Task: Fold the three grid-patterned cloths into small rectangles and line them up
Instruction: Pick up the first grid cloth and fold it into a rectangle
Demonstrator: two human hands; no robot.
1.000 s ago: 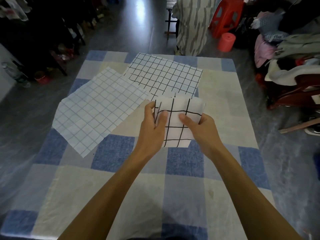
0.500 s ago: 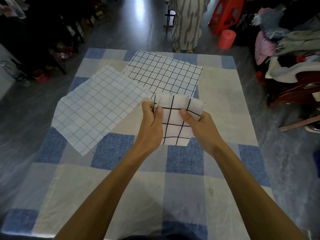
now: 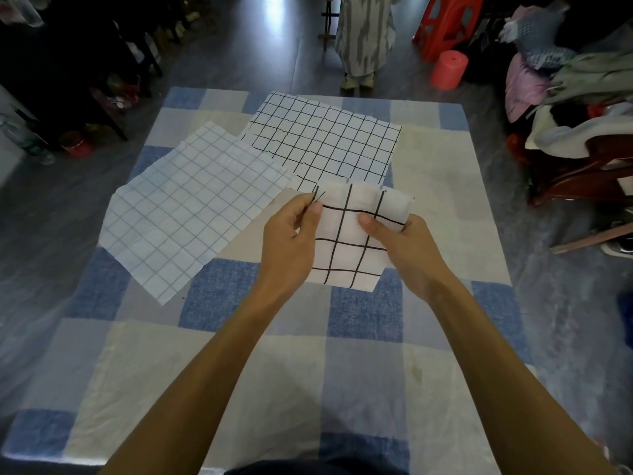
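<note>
A folded white cloth with a wide black grid (image 3: pixel 346 245) is held just above the table, a little past its middle. My left hand (image 3: pixel 291 238) pinches its left edge, thumb on top. My right hand (image 3: pixel 400 241) pinches its right edge the same way. A pale cloth with a fine blue-grey grid (image 3: pixel 191 210) lies flat and unfolded on the left. Farther back, a white cloth with a small black grid (image 3: pixel 325 138) lies flat and unfolded, its near left corner under the pale cloth.
The table wears a blue, grey and cream checked cover (image 3: pixel 239 371). A person in a patterned garment (image 3: pixel 363 32) stands beyond the far edge. A red stool (image 3: pixel 448 68) and piled clothes (image 3: pixel 565 84) are at the right; dark furniture (image 3: pixel 68 63) at the left.
Both hands have shifted their pinch on the folded cloth, the thumbs a little farther apart. The two flat cloths have not moved.
</note>
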